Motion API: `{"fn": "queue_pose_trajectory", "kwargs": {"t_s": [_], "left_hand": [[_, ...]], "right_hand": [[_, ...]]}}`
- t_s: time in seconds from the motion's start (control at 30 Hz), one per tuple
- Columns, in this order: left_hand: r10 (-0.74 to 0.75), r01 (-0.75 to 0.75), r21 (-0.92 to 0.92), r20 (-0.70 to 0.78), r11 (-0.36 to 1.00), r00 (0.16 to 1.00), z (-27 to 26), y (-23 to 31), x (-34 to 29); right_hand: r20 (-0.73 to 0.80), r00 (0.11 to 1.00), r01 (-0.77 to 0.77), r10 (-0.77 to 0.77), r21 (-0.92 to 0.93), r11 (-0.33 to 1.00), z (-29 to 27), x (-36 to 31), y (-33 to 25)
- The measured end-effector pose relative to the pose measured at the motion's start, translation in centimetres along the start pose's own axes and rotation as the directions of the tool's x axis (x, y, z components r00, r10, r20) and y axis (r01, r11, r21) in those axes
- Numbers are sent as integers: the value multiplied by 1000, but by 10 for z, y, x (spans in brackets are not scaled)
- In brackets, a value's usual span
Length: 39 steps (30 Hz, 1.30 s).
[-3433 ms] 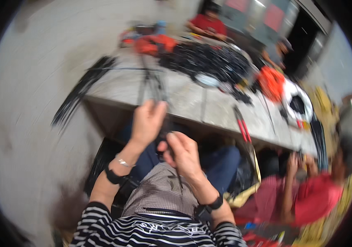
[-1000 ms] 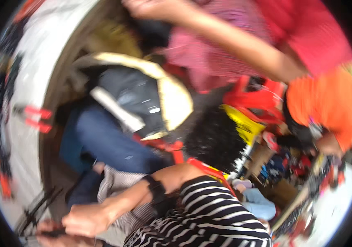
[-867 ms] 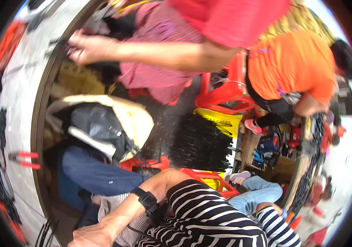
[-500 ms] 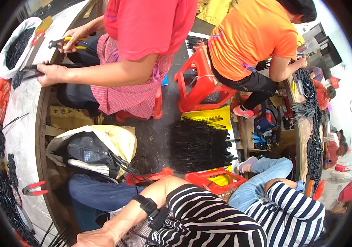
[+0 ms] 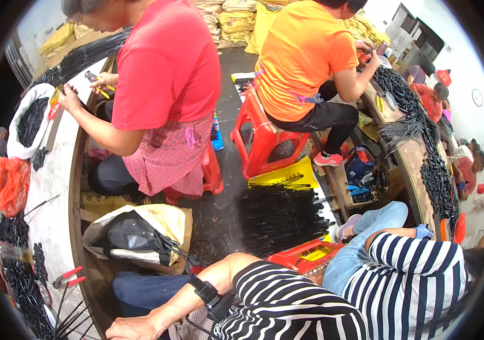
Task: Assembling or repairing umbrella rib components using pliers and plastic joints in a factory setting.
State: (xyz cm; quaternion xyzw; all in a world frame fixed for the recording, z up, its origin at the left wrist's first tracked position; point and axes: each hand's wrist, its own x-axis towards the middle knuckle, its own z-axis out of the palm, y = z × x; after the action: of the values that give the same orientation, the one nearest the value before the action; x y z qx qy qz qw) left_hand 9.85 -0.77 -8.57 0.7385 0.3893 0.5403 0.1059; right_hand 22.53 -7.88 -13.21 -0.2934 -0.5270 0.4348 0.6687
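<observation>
My right hand is at the lower edge, at the end of a bare forearm with a black wrist strap and a striped sleeve. Its back shows and the fingers look curled; the frame edge cuts them off, so whatever they hold is hidden. My left hand is out of view. To the left of my right hand, thin black rods fan out beside the table edge. Pliers with red handles lie on the pale table just beyond the rods.
Black parts are heaped along the table, near an orange bag and a white sack. A co-worker in red holds yellow-handled pliers. Black rods cover the floor beside red stools. An open bag stands under the table.
The whole view has shifted, showing more of the room's far end. More of the fanned rods shows. The red-shirted co-worker's two hands have come closer together.
</observation>
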Motion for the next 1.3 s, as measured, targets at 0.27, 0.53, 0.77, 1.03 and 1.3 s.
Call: {"fn": "queue_pose_trajectory", "kwargs": {"t_s": [0.27,0.53,0.77,1.03,1.3], "left_hand": [[-76,-20,-261,-352,965,933,-15,40,-21],[26,-19,53,-150,998,988,-75,8,-46],[-497,391,-573,-33,720,867,-27,39,-37],[-516,361,-529,-176,768,838,-56,16,-35],[-171,82,-238,-381,968,908,-98,-13,-31]], "right_hand": [[-95,985,-113,143,269,956,15,4,0],[-51,877,-412,477,430,803,-31,5,-67],[194,868,-475,458,50,879,9,-6,-60],[253,966,104,48,-553,827,46,19,-50],[259,950,-35,176,-471,882,60,28,-51]]}}
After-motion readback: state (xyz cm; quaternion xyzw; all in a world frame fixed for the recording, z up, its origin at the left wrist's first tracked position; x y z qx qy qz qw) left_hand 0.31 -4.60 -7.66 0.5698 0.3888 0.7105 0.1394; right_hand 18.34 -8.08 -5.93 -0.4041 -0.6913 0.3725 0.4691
